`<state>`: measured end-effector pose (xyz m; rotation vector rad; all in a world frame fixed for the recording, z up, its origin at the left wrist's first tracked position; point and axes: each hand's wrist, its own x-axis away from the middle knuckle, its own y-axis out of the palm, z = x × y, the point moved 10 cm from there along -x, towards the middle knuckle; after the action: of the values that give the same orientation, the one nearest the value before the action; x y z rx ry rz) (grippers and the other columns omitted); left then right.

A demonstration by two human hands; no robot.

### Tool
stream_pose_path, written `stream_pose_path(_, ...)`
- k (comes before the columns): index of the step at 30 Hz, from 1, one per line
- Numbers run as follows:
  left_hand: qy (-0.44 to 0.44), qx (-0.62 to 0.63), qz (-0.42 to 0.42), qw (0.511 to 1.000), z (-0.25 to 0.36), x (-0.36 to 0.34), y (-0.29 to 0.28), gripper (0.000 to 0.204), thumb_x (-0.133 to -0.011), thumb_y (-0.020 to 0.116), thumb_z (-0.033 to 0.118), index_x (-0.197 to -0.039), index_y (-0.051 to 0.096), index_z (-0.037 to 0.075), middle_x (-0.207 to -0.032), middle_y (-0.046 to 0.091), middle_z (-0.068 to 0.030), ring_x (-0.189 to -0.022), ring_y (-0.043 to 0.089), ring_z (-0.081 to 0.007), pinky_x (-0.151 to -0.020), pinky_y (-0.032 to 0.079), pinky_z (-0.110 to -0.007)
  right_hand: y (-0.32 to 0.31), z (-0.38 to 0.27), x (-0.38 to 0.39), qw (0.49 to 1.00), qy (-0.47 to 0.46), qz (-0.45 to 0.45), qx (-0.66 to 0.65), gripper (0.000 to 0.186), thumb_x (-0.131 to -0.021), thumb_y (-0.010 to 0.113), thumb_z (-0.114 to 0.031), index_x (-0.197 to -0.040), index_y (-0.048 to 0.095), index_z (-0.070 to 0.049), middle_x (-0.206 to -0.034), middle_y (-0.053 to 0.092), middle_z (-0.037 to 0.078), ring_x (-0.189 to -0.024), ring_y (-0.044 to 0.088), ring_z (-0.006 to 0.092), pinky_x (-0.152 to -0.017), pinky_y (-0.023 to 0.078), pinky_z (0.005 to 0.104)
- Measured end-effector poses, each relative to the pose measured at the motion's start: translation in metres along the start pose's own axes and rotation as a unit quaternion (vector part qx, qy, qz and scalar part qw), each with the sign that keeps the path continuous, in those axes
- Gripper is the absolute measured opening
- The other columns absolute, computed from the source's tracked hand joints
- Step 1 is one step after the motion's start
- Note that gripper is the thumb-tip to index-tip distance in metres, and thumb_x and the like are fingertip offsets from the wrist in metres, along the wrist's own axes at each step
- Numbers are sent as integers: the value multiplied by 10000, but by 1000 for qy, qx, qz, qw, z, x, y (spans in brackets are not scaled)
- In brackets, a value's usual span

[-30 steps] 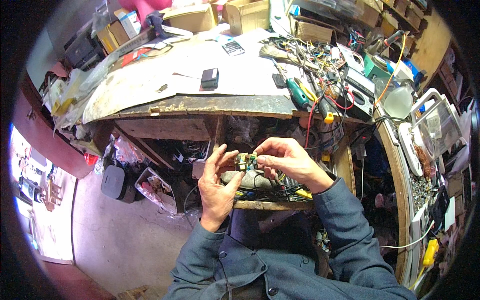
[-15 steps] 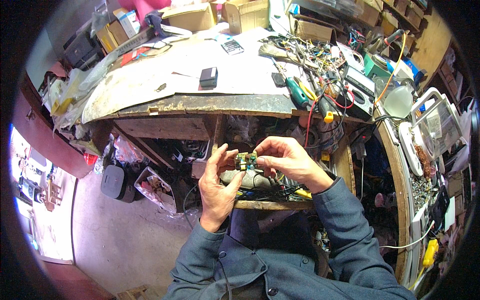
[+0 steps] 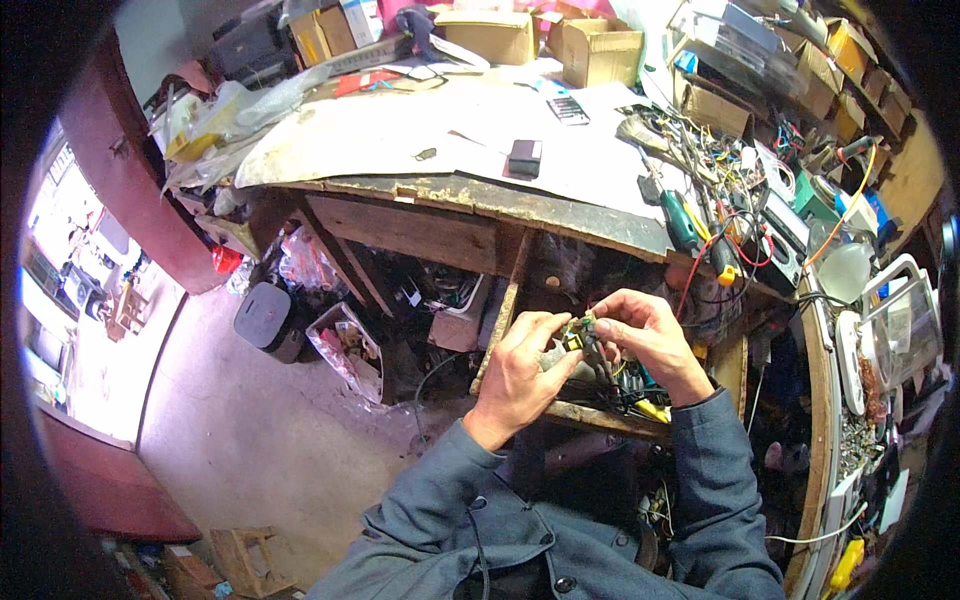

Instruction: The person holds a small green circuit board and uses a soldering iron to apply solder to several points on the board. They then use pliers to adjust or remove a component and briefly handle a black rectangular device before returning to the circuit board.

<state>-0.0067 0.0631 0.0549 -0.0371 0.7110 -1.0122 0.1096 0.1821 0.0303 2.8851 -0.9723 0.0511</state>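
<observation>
A small green circuit board with a yellow block (image 3: pixel 574 336) is held between both my hands over an open wooden drawer (image 3: pixel 610 418) full of cables and tools. My left hand (image 3: pixel 522 377) grips it from the left with curled fingers and thumb. My right hand (image 3: pixel 657 343) pinches its right part between thumb and index finger. Part of the board is hidden by my fingers.
Above the drawer, the workbench (image 3: pixel 350 135) carries a black block (image 3: pixel 524 158), cardboard boxes (image 3: pixel 482 38), a green screwdriver (image 3: pixel 679 221) and tangled wires. At the lower left stand a dark bin (image 3: pixel 262 322) and a cluttered box (image 3: pixel 345 355). Equipment lines the right side.
The view has shifted, moving the bench rightward in the picture. My hands sit further right, and the board appears turned and more covered by my fingers.
</observation>
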Motion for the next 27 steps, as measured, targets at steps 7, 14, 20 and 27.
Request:
stream_pose_path(7, 10, -35, -6, 999, 7, -2, -3, 340, -785, 810, 141, -1068, 691, -4, -994, 675, -167, -891, 679, -320, -789, 556, -388, 2, 7, -5, 999, -8, -11, 47, 201, -927, 751, -155, -1033, 672, -5, -811, 680, 8, -622, 577, 44, -547, 472, 201)
stream_pose_path(14, -65, 18, 30, 997, -9, -6, -6, 344, -791, 804, 95, -1106, 697, 9, -1007, 694, -139, -883, 687, -241, -789, 553, -342, -12, 5, -7, 999, -17, 38, 29, 215, -1012, 640, -235, -989, 661, -23, -741, 614, -29, -594, 540, 39, -523, 438, 225)
stream_pose_path(20, -41, -5, 23, 999, 1, -25, -11, 336, -802, 821, 82, -1105, 698, 2, -971, 714, -85, -853, 678, -145, -765, 545, -282, -16, 0, -10, 970, -79, 55, 222, 217, -947, 682, -215, -957, 696, 1, -749, 671, 27, -668, 597, 89, -595, 492, 290)
stream_pose_path(27, 114, -205, 16, 972, 54, -104, -20, 291, -856, 727, 108, -1123, 682, 2, -1053, 686, -183, -1005, 625, -337, -888, 497, -410, -9, -9, -5, 936, -104, 51, 331, 235, -907, 678, -220, -972, 703, 5, -856, 725, 175, -785, 713, 263, -712, 550, 374)
